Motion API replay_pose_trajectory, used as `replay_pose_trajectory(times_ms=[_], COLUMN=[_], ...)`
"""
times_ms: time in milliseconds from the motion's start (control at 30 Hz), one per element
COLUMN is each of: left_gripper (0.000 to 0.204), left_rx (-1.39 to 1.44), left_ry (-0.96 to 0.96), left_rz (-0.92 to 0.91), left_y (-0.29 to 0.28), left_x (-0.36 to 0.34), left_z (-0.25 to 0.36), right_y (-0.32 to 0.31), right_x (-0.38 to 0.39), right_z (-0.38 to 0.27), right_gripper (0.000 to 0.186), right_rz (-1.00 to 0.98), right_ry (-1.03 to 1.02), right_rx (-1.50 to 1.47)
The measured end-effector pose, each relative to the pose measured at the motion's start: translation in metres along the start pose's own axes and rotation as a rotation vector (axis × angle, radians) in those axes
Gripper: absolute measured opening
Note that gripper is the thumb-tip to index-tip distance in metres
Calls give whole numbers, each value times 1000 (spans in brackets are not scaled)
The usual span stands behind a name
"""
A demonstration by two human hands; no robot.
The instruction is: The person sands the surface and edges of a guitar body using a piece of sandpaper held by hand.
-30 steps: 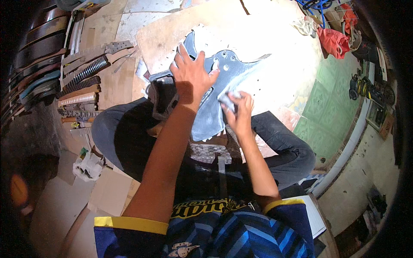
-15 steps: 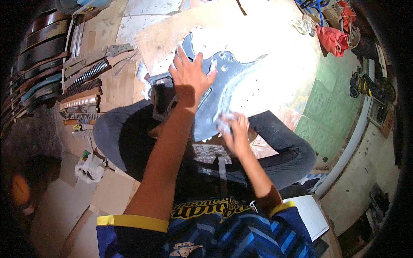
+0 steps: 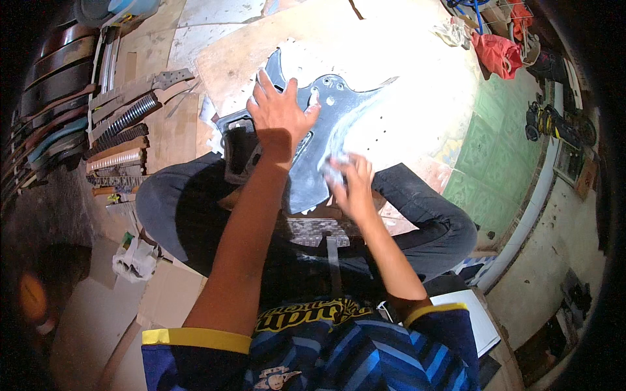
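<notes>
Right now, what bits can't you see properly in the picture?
In the head view:
Pale thing in the right hand: blurred, partly covered by that hand.
Part of the guitar body: hidden under the left hand.
Blue thing, top left: cut off by the upper edge.
Much of the board: washed out by glare.

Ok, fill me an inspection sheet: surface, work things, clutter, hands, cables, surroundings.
Surface: pale board under the work; glare washes out its right part.
Work things: grey guitar-shaped body with holes and whitish smears; small pale pad, blurred.
Clutter: neck-shaped pieces at left; white plastic bag, lower left; red bag, upper right.
Hands: left hand spread on the body; right hand gripping the pad.
Cables: blue cable-like loops, upper right edge; kind unclear.
Surroundings: green floor tiles at right.
</notes>
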State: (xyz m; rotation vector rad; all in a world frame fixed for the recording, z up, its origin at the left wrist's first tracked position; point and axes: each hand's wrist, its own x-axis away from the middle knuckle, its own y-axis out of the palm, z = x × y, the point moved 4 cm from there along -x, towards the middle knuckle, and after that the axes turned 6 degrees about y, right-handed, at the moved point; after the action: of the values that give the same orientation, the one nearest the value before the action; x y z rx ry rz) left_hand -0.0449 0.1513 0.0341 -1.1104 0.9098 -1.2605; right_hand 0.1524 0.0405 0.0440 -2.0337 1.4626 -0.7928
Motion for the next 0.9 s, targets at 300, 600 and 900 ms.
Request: replay_pose_trajectory(times_ms=[300, 600, 900], left_gripper=[64, 67, 68], left_rx=[-12, -74, -40], left_ry=[9, 10, -2], left_rz=[22, 11, 15], left_y=[2, 2, 5], left_x=[4, 1, 1], left_z=[1, 2, -3], right_y=[-4, -3, 2], right_x=[35, 55, 24], right_z=[-2, 5, 2], right_gripper=[40, 42, 38], right_rz=[-137, -144, -73], right_ry=[23, -26, -59], right_rx=[61, 16, 40])
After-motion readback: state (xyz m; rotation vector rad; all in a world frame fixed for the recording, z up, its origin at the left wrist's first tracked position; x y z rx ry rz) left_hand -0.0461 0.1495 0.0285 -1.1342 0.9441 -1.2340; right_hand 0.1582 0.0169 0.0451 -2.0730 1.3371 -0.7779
